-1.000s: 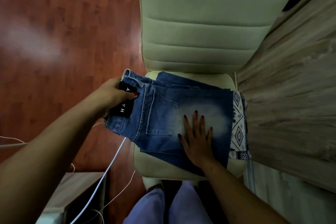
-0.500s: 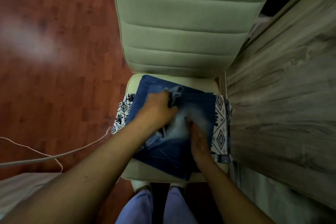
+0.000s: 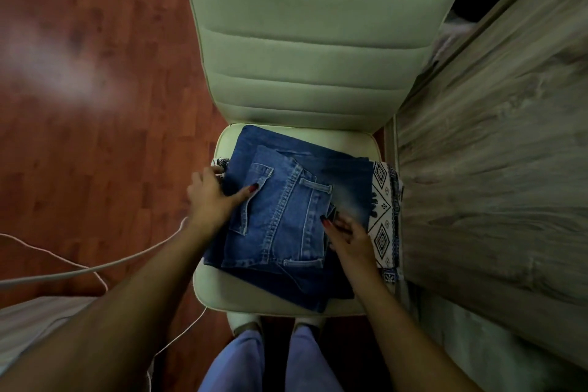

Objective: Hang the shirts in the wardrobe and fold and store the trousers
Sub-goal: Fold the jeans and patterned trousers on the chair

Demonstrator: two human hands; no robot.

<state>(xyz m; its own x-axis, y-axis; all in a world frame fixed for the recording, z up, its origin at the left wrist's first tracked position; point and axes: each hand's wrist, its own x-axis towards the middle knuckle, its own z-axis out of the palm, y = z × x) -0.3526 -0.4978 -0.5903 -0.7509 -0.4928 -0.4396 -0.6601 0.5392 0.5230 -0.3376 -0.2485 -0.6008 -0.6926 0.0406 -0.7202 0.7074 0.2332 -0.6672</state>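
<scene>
While folded jeans (image 3: 286,216) are lying on the chair seat (image 3: 270,299), both hands are holding them.
At the left edge the left hand (image 3: 208,200) is gripping, thumb on top; the right hand (image 3: 348,235) is pinching the right edge with curled fingers (image 3: 331,227). A patterned cloth (image 3: 383,216) is lying under the jeans, just beside the wooden panel (image 3: 493,169).

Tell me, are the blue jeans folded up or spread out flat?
Folded. The jeans lie as a compact stack on the chair seat, with several layered edges showing around the top layer.
</scene>
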